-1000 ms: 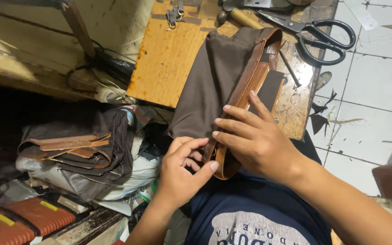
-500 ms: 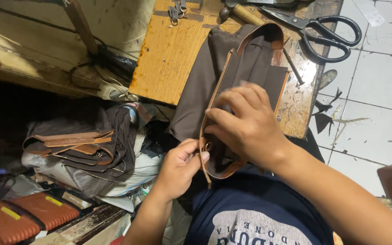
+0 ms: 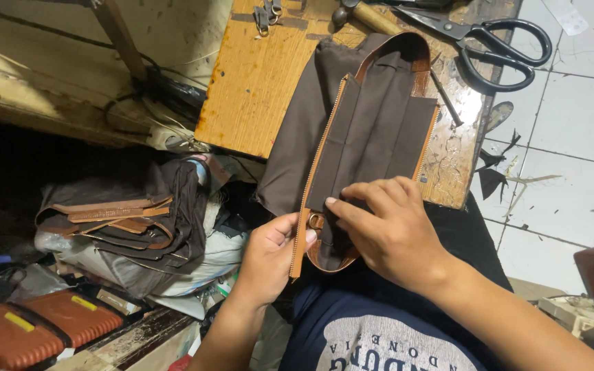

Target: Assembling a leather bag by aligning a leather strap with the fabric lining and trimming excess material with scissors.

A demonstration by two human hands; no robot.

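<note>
A dark brown fabric pouch (image 3: 362, 130) with tan leather trim and a brass zipper lies spread open on a wooden work board (image 3: 262, 75), its near end over my lap. My left hand (image 3: 269, 251) pinches the zipper tape near the metal slider (image 3: 315, 221) at the pouch's near end. My right hand (image 3: 390, 230) lies flat on the lining beside it, fingers pointing left and pressing the fabric down.
Large black scissors (image 3: 496, 41) and a wooden-handled tool (image 3: 372, 17) rest at the board's far edge. A pile of brown fabric and leather pieces (image 3: 132, 220) sits at the left. Orange cases (image 3: 36, 326) lie bottom left. White tiled floor (image 3: 572, 137) with scraps is on the right.
The pouch has been unfolded and spread open, showing its lining and zipper. My right hand has moved from gripping the leather edge to lying flat on the lining; my left hand has slid to the zipper end.
</note>
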